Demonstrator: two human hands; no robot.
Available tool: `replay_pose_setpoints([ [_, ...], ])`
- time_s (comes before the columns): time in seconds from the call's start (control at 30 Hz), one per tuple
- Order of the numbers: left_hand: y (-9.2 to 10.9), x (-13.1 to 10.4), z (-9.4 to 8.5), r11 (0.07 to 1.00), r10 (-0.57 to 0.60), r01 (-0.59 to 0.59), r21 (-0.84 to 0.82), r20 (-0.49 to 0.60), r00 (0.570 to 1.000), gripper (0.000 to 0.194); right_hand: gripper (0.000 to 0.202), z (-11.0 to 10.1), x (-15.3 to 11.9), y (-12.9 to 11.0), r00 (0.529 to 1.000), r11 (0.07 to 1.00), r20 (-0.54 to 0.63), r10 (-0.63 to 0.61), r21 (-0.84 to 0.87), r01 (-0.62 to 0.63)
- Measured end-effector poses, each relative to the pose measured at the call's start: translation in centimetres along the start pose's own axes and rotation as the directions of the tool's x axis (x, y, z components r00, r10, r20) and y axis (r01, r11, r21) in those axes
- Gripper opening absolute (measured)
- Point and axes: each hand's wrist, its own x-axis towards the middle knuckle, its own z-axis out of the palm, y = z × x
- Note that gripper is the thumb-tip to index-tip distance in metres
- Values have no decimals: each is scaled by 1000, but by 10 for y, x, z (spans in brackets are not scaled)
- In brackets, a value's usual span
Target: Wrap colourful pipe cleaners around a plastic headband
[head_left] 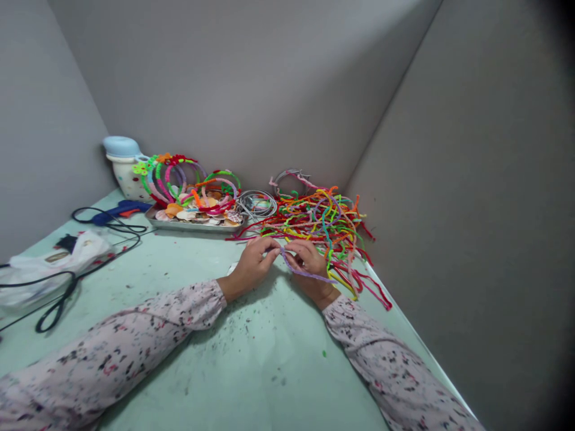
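A purple fuzzy stem (312, 276) is held between my two hands over the pale green table. My left hand (252, 263) pinches its upper end, fingertips close to those of the other hand. My right hand (309, 268) also grips it near that end, and the rest of the stem hangs across the palm toward the right. Just behind my right hand lies a tangled pile of coloured fuzzy stems (309, 218). A small pale object (232, 268) is partly hidden by my left wrist.
A metal tray (193, 225) holds shells and colourful wrapped hoops (173, 179). Behind it at left stands a white container with a blue lid (128, 173). Wire coils (258, 205), a blue tool (119, 211), a black cable (67, 293) and a plastic bag (33, 275) lie around. Walls border the table (251, 371).
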Motion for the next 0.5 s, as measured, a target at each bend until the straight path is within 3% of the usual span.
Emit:
replay_pose_setpoints([
  [0.5, -1, 0, 0, 999, 22, -22, 36, 2, 1000, 15, 10, 3, -1, 1, 996, 994, 11, 94, 52, -94],
])
